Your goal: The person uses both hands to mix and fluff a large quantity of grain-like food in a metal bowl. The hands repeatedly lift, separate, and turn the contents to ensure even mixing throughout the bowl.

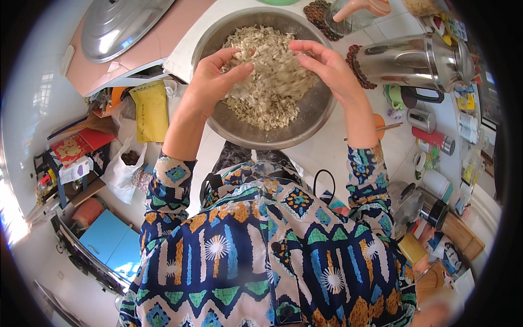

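Observation:
A wide stainless-steel bowl [269, 143] stands before me, holding a heap of pale, floury-looking shreds [265, 110]. Over the heap's left side is my left hand [218, 77], its thumb and fingers apart with some shreds at the fingertips; whether it grips any is unclear. My right hand [325, 65] is above the right side of the bowl, fingers curved and apart, with nothing plainly held. Between the hands, part of the heap is blurred, as if shreds are falling or moving.
A large metal lid [122, 28] lies on the pink counter at upper left. At right stand a steel thermos jug [400, 61] on a beaded mat, a glass jug [351, 20], a red flask [433, 140] and an orange bowl [379, 126] with chopsticks. A yellow bag [151, 110] is at left.

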### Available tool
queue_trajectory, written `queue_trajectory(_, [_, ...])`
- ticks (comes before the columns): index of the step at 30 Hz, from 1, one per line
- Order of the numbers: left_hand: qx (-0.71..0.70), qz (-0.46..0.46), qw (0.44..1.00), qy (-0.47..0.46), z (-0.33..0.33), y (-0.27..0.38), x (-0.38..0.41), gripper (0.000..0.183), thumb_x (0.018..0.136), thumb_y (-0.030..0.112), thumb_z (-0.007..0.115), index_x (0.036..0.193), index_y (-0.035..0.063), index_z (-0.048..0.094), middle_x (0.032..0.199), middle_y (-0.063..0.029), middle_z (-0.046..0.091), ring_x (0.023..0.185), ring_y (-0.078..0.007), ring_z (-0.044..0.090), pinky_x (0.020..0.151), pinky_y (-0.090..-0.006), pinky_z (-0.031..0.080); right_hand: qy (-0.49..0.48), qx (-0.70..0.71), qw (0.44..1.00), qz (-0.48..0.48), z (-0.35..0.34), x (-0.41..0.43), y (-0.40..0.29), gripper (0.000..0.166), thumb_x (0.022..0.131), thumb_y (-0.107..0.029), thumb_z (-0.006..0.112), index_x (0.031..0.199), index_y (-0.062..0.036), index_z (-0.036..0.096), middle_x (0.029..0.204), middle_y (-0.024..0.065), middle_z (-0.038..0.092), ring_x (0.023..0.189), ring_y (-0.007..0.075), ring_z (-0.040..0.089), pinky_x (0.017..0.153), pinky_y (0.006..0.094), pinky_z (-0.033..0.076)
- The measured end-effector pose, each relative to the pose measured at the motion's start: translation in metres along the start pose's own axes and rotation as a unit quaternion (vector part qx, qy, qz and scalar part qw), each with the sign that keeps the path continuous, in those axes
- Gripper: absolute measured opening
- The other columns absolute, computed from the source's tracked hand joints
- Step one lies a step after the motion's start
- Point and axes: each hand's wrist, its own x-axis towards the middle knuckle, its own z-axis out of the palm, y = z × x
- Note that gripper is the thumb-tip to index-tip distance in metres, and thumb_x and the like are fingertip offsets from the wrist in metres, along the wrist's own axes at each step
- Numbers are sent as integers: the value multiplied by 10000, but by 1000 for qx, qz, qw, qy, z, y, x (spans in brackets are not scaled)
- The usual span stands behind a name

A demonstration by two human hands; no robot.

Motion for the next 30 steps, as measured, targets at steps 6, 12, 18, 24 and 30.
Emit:
queue_trajectory(6, [66, -7, 994, 82, -8, -26, 14, 313, 852, 254, 555, 1029, -1, 594, 918, -35, 603, 850, -91, 517, 781, -230, 397, 57, -402, 914, 27, 62, 65, 76, 410, 790, -396, 548, 1125, -161, 561, 1274, 132, 410, 1188, 311, 363, 934, 490, 349])
queue_trajectory(12, [224, 118, 950, 185, -11, -69, 23, 219, 806, 157, 567, 947, -2, 621, 983, -134, 598, 874, -232, 569, 827, -306, 417, -33, -537, 830, -144, 140, 6, 58, 398, 671, -372, 664, 1028, -207, 605, 1195, 52, 424, 1189, 279, 316, 878, 494, 341])
queue_trajectory(18, [571, 199, 794, 51, 4, -102, -3, 231, 730, 120, 594, 952, 59, 617, 1158, -130, 490, 1039, -339, 466, 874, -388, 400, -132, -558, 804, -157, 67, -50, 64, 320, 697, -152, 650, 1008, -209, 605, 1249, 56, 401, 1188, 279, 340, 940, 523, 322])
queue_trajectory(24, [624, 19, 775, -102, 20, -81, -43, 198, 708, 170, 625, 892, 99, 616, 1064, -65, 525, 1002, -278, 493, 796, -352, 442, 41, -510, 856, -82, 2, -29, 75, 340, 732, -76, 616, 1062, -148, 571, 1248, 132, 396, 1096, 280, 453, 784, 337, 504])
queue_trajectory(30, [627, 129, 761, -106, 33, -80, -40, 235, 701, 205, 640, 908, 100, 610, 971, -59, 559, 993, -264, 502, 802, -347, 436, 102, -527, 839, -95, 48, 21, 86, 335, 749, -227, 630, 1068, -146, 564, 1202, 59, 463, 1121, 248, 436, 829, 416, 449])
